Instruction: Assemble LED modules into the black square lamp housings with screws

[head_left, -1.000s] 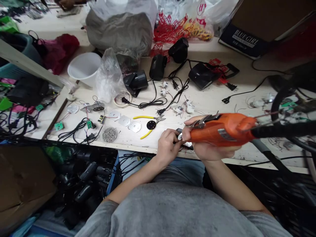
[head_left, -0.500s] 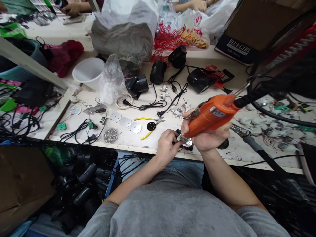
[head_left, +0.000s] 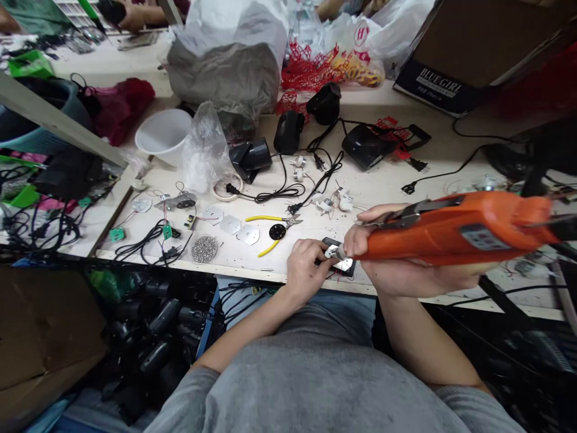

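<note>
**A:** Right over the front of the counter, and what a close one! Left hand first: what's in there?

**B:** Fingers pressed together, pinching a small silver metal plate low over the counter's front edge, a dark flat piece snug against it.

**A:** And the right hand?

**B:** Wrapped firmly around a big orange soldering gun, index finger stretched along the top, tip angled in at the plate.

**A:** Contact, tip on metal?

**B:** Very close! Touching or just beside, no way of telling from this view, with the left fingers crowding the spot.

**A:** Both hands nearly together over the plate, then. Next to them on the counter?

**B:** Just left of the action, yellow-handled side cutters lying open, with a black round disc between the handles. Farther left, a row of octagonal metal plates, then a round dish of small silver bits.

**A:** And behind all that?

**B:** Looping black power cords, a white plastic bowl, a crumpled clear plastic bag. Far up the counter, well apart, a co-worker's hand.
</note>
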`<state>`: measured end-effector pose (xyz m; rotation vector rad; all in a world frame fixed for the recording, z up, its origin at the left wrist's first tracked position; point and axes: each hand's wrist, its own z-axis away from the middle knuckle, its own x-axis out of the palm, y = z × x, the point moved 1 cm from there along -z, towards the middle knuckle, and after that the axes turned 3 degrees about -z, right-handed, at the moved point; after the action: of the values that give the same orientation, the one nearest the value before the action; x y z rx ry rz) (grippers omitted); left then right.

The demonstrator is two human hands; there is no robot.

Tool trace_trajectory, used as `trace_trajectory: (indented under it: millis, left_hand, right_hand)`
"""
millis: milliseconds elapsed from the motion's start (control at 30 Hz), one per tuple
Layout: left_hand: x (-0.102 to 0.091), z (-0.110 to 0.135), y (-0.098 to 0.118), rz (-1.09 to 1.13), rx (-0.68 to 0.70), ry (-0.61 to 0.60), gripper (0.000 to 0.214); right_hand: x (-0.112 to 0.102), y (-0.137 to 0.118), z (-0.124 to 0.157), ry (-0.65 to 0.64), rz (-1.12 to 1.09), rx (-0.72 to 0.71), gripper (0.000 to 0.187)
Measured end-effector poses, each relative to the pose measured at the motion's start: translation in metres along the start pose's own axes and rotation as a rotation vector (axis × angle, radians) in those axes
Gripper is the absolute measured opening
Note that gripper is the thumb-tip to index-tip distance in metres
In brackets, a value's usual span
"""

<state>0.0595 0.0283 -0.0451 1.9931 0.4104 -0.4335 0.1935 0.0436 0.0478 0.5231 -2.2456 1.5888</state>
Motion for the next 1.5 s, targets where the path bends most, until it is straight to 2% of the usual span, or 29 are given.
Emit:
trace_trajectory:
  millis: [167, 367, 500, 633, 833, 967, 1200, 1400, 1500]
  left_hand:
    - [-0.011, -0.003, 0.006, 0.054, 0.0, 0.02, 0.028]
    - [-0.024, -0.002, 0.01, 0.157, -0.151, 0.031, 0.027]
    - [-0.027, 0.0, 0.012, 0.261, -0.247, 0.049, 0.029]
    - [-0.029, 0.001, 0.014, 0.26, -0.203, 0.07, 0.03]
    - [-0.033, 0.002, 0.011, 0.15, -0.083, 0.007, 0.031]
    - [-0.028, 0.001, 0.004, 0.076, -0.075, -0.043, 0.032]
    - [-0.006, -0.005, 0.002, 0.042, -0.089, -0.088, 0.036]
    - [0.001, -0.006, -0.001, 0.087, -0.143, -0.143, 0.036]
    - [0.001, -0.006, -0.002, 0.117, -0.14, -0.148, 0.035]
  right_hand:
    - [0.002, -0.006, -0.004, 0.009, 0.015, 0.014, 0.078]
    - [0.004, -0.015, -0.015, 0.079, -0.013, 0.007, 0.074]
    - [0.006, -0.022, -0.019, 0.178, -0.04, 0.1, 0.071]
    - [0.006, -0.025, -0.021, 0.204, -0.052, 0.105, 0.071]
    - [0.006, -0.019, -0.015, 0.092, 0.024, 0.0, 0.075]
    - [0.004, -0.008, -0.016, 0.073, 0.05, -0.086, 0.074]
    - [0.005, 0.001, -0.023, -0.013, 0.064, 0.1, 0.075]
    - [0.011, 0.014, -0.029, 0.036, 0.033, 0.047, 0.078]
    - [0.011, 0.017, -0.031, 0.019, 0.056, 0.076, 0.08]
